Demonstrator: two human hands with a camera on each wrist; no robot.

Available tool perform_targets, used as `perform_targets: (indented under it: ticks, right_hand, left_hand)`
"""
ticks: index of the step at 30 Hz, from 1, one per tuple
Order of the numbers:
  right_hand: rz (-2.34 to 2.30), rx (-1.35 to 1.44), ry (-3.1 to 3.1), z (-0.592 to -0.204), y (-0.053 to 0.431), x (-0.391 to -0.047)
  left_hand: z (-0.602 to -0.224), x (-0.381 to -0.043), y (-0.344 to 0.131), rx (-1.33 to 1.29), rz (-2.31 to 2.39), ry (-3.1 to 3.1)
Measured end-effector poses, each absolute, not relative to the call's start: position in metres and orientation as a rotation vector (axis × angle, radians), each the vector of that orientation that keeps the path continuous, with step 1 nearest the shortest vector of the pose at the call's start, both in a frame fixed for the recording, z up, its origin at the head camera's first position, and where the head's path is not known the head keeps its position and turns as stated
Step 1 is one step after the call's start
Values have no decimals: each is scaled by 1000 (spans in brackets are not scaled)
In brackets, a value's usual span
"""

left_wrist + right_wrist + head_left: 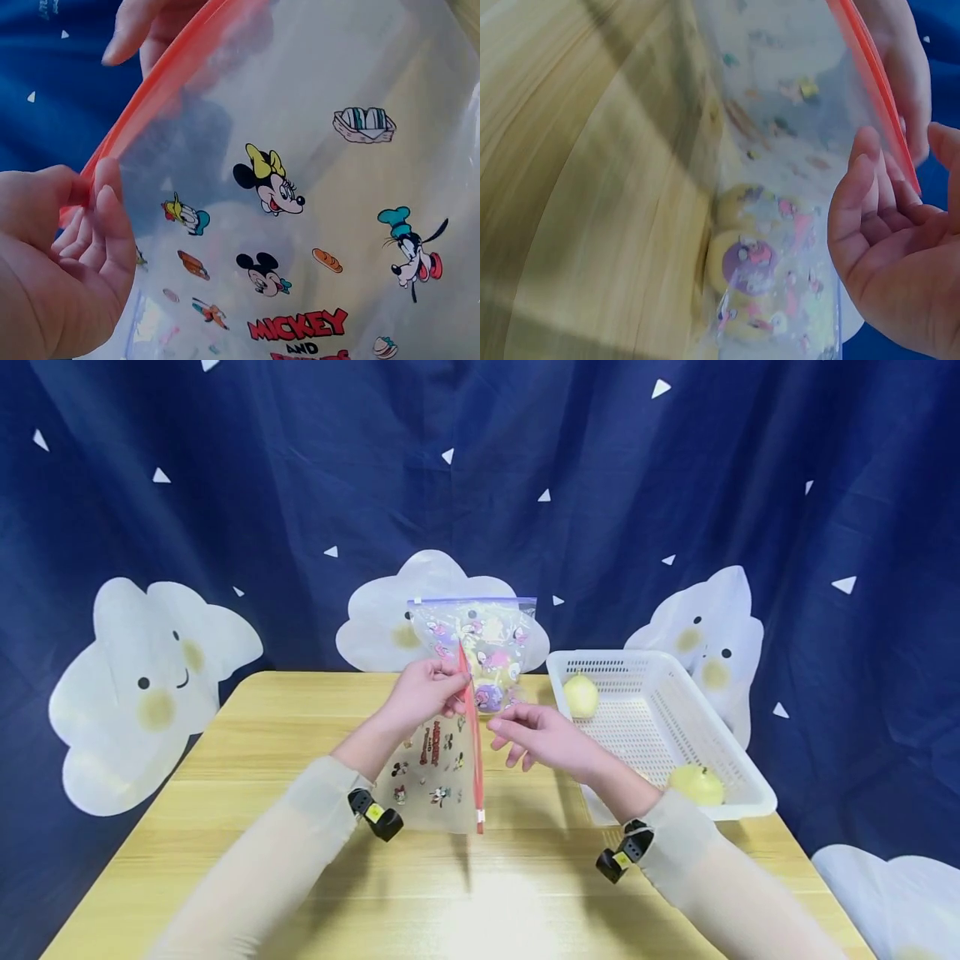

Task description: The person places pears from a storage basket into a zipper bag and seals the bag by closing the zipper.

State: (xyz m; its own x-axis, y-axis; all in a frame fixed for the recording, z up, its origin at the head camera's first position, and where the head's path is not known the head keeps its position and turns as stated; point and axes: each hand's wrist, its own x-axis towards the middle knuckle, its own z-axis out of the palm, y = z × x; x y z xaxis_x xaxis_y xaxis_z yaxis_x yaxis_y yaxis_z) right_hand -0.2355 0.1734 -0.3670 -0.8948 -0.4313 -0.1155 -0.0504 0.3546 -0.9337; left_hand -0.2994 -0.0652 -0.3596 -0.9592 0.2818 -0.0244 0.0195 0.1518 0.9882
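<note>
A see-through zipper bag (427, 777) with a red zip strip and cartoon prints hangs sideways over the table. My left hand (429, 693) pinches its red strip near one end, thumb against fingers. To the right of the strip is my right hand (547, 739), fingers loosely bent and holding nothing. In the right wrist view that hand (900, 255) has its fingertips close beside the bag's red edge. A white slider (481, 816) sits at the strip's lower end. Behind stands a second clear bag (487, 639) with a purple zip, holding several round yellowish fruits.
On the right of the wooden table (300, 710) stands a white plastic basket (723, 722). Two yellow-green pears lie in it, one pear (581, 695) at the back left and another pear (697, 785) at the front. A blue curtain (480, 460) with clouds hangs behind.
</note>
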Motion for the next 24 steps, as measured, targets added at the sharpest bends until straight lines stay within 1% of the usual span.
perform_targets:
  ticks: [7,16,20,24]
  right_hand:
    - [-1550,-439,2342,-365,161,-235]
    - [-1549,-419,2449,-364,157,-238]
    - [-1535,-350,2504,-363,158,-242]
    - [-1494,-182,2592,-356,176,-250]
  left_hand:
    - [-352,-300,-52,278,1910,2232]
    - [-345,-295,-47,267,1752,2314]
    - [-341,-297,-51,264,1675,2366]
    - [-333,-304,-73,257,1656,2419]
